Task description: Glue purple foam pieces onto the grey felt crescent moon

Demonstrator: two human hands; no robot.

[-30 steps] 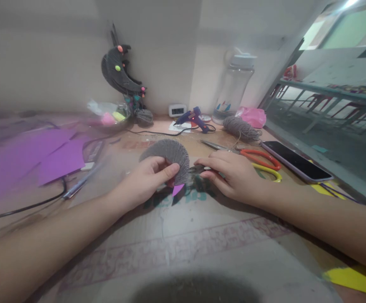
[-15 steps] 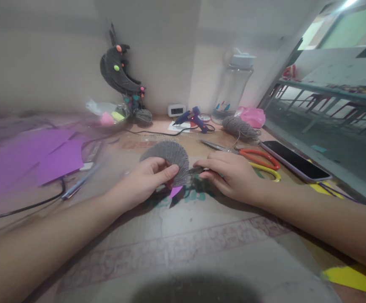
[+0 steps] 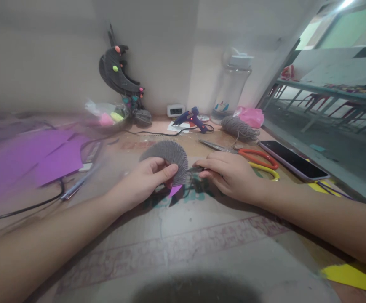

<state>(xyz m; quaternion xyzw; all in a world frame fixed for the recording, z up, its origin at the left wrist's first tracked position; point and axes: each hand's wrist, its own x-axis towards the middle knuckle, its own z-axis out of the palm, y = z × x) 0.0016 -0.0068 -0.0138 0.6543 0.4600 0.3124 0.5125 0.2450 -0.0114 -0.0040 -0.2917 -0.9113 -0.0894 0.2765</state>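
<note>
A crescent-shaped purple paper piece wrapped closely in grey yarn (image 3: 178,155) is pinched in my left hand (image 3: 146,181), thumb on its front face. Its bare purple tip (image 3: 175,190) sticks out at the bottom, below the wound yarn. To the right of it, my right hand (image 3: 233,174) is closed in a pinch, thumb against fingers. A short dark grey stretch of yarn (image 3: 196,169) runs from the crescent's right edge to those fingertips. Behind the right hand lie open scissors (image 3: 216,146) with orange and yellow handles.
A grey yarn skein (image 3: 239,128), a blue glue gun (image 3: 191,119), a small digital clock (image 3: 175,110) and a clear bottle (image 3: 232,90) stand at the back. A phone (image 3: 293,160) lies right, purple sheets (image 3: 59,162) left. A finished dark crescent (image 3: 115,75) leans on the wall.
Both hands keep nearly the same pose. The crescent has turned very slightly, its purple tip shifting a little left. The whole view has drifted a few pixels.
</note>
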